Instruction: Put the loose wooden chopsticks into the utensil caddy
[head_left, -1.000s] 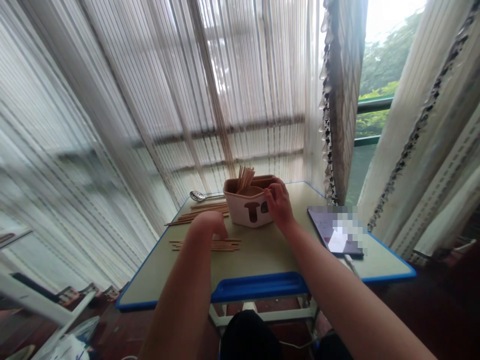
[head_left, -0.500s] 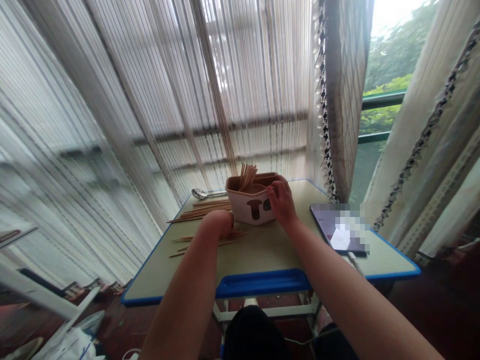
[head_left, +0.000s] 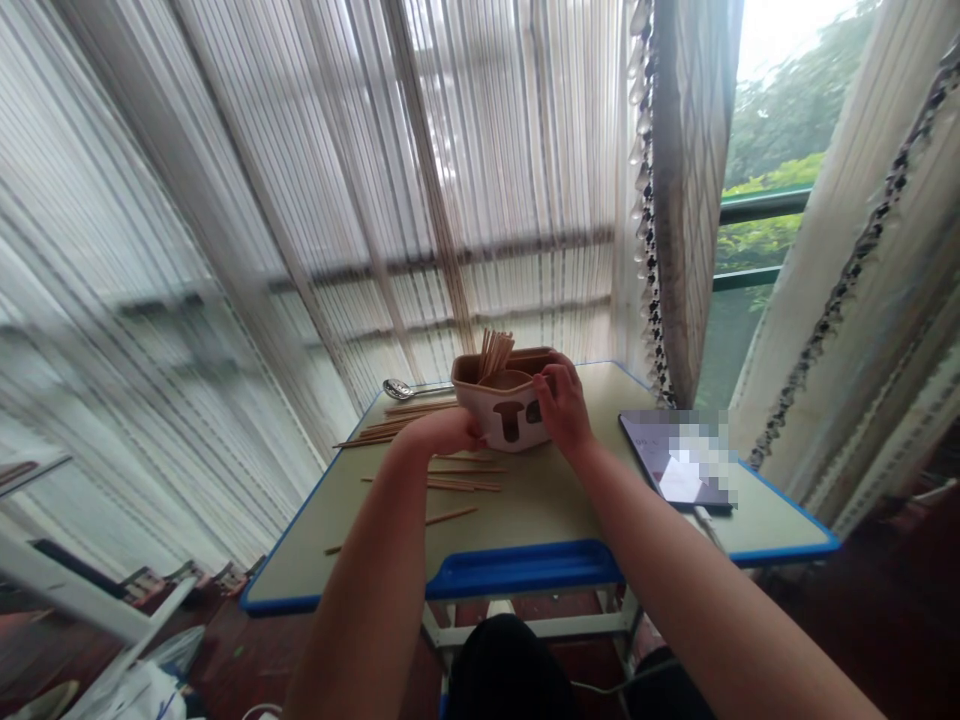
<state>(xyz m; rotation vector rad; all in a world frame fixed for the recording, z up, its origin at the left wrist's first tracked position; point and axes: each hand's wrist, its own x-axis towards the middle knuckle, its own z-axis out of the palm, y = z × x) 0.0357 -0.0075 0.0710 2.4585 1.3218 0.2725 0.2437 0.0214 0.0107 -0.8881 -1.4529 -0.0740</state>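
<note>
- The tub (head_left: 504,412) in front of me is creamy white outside and brown inside, with a brown mushroom shape on its front.
- The sticks standing in it (head_left: 495,352) and the loose sticks (head_left: 461,482) are pale wood-brown.
- The spoon (head_left: 397,388) is shiny silver.
- My bench (head_left: 540,500) has a dull olive-beige top with a bright blue edge, and the tray (head_left: 525,568) at its near side is the same blue.
- The pad (head_left: 651,445) to my right is dark purple, with a white sheet on it.
- The curtain (head_left: 300,200) is sheer white with fine lengthwise stripes.
- The curtain's trim (head_left: 651,250) is dotted black and white.
- The railing (head_left: 757,205) outside is dark green and the leaves (head_left: 780,120) are brighter green.
</note>
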